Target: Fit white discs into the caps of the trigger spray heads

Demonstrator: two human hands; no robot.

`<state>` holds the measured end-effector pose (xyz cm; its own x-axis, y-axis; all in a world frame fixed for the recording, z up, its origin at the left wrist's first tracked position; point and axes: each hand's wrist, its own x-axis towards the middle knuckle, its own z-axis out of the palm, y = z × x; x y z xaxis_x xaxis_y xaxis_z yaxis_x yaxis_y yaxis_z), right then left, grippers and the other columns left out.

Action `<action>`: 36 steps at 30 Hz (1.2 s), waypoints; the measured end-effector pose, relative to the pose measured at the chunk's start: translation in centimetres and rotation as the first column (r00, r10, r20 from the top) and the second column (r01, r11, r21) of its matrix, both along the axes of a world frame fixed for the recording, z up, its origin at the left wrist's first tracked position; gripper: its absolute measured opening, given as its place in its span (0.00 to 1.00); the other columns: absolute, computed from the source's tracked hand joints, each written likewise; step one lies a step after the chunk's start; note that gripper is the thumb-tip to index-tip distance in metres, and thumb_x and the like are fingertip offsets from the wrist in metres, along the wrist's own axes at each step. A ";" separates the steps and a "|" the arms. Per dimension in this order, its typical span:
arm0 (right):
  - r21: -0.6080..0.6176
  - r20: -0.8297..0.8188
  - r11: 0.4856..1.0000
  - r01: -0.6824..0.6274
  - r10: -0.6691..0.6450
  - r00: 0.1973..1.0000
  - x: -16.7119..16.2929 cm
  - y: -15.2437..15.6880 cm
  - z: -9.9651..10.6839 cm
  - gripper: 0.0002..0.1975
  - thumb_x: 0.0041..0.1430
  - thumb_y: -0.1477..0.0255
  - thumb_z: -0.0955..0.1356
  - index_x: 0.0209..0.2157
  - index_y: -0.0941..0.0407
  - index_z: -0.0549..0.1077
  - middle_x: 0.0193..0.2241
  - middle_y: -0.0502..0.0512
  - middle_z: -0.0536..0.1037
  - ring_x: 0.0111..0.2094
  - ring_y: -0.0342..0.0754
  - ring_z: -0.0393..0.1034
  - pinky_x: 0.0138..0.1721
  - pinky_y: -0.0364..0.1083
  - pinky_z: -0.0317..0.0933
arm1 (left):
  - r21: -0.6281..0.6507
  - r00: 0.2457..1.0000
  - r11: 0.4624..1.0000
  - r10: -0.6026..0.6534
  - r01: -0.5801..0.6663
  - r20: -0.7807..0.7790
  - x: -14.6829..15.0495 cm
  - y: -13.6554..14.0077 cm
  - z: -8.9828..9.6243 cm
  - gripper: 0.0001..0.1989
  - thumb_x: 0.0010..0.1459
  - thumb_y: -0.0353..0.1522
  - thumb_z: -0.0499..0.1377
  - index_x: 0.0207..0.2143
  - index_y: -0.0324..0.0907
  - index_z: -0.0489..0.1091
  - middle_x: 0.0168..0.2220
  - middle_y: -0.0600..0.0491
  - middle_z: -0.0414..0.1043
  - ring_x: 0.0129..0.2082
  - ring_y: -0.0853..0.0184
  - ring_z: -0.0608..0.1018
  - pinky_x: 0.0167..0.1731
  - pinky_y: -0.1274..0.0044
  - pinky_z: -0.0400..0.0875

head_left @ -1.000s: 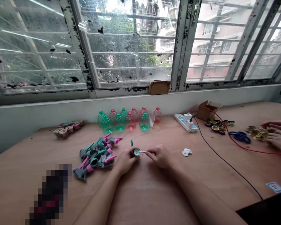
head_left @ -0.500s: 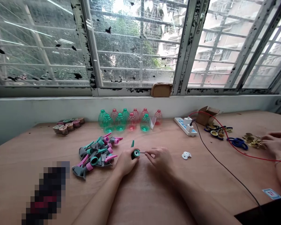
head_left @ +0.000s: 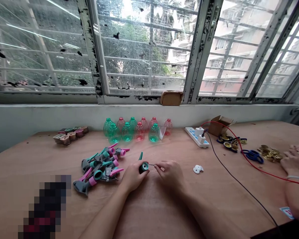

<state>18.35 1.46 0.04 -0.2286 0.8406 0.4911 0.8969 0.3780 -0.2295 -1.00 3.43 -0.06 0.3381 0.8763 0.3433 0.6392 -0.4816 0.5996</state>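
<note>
My left hand is closed around a trigger spray head with a teal collar and a teal lever pointing up. The collar's open end faces right, towards my other hand. Fingertips of my right hand pinch a thin metal rod, its far end at the collar; whether it goes inside, I cannot tell. Left of my hands lies a heap of grey, teal and pink spray heads. A few small white discs rest on the table to the right.
Green and pink clear bottles stand by the wall. Stacked small containers sit back left. To the right are a power strip with cables, a cardboard box, blue-handled scissors, gold-coloured parts and another person's hands.
The view has tilted slightly. My hands keep their holds on the spray head and the rod, with little movement. The other person's hands have moved a little at the right edge.
</note>
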 end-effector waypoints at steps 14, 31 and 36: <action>-0.077 0.138 0.997 0.027 -0.017 0.990 -0.3 -0.6 1.0 0.14 0.66 0.65 0.61 0.36 0.48 0.78 0.33 0.51 0.80 0.34 0.45 0.72 0.30 0.42 0.51 | -0.011 1.000 1.000 -0.017 0.017 0.026 0.1 0.0 0.1 0.14 0.53 0.30 0.58 0.43 0.45 0.72 0.41 0.53 0.77 0.41 0.62 0.76 0.43 0.75 0.67; -0.103 0.139 0.993 0.059 -0.044 0.989 0.1 -1.1 1.3 0.14 0.64 0.64 0.62 0.33 0.47 0.79 0.31 0.51 0.81 0.32 0.46 0.73 0.28 0.43 0.51 | -0.018 1.000 1.000 -0.019 0.020 0.018 0.1 0.0 -0.2 0.15 0.52 0.29 0.59 0.44 0.45 0.73 0.42 0.53 0.77 0.43 0.61 0.76 0.45 0.74 0.67; -0.078 0.151 0.995 0.060 -0.048 0.987 -0.3 -1.1 0.9 0.16 0.65 0.64 0.61 0.31 0.49 0.78 0.31 0.51 0.80 0.32 0.45 0.72 0.27 0.43 0.49 | -0.011 1.000 1.000 -0.002 0.002 0.028 0.1 0.1 -0.3 0.15 0.52 0.30 0.60 0.44 0.45 0.73 0.42 0.53 0.78 0.42 0.61 0.77 0.45 0.74 0.68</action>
